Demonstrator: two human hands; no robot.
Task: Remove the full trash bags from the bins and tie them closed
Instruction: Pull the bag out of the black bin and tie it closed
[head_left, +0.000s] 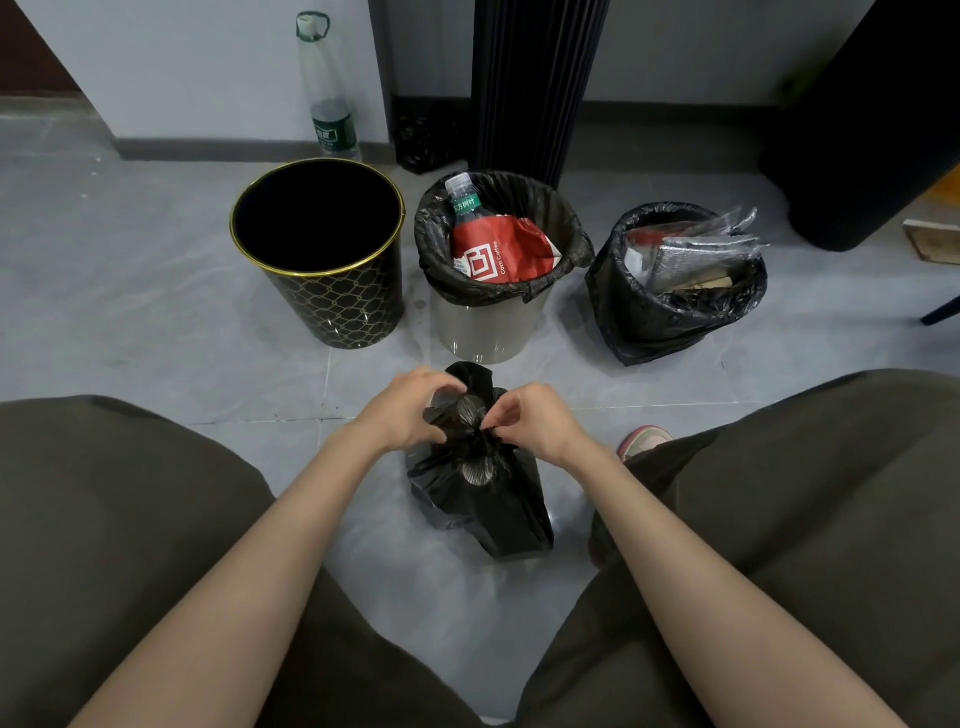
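Note:
A full black trash bag (488, 504) stands on the floor between my knees, its top gathered into a knot. My left hand (410, 410) grips the bag's gathered top on the left side. My right hand (530, 421) pinches a twisted end of the bag at the knot. Behind it stands a grey bin (488, 327) lined with a black bag and filled with a red paper bag and a bottle. To its left is a black bin with a gold pattern (337, 296), with nothing visible inside. At the right an open full black bag (670, 306) stands loose on the floor.
A tall clear plastic bottle (330, 98) stands by the wall behind the bins. A dark ribbed column (530, 88) and a small black bag (423, 140) are at the back. A large dark object (872, 130) fills the right corner. My shoe (641, 441) is beside the bag.

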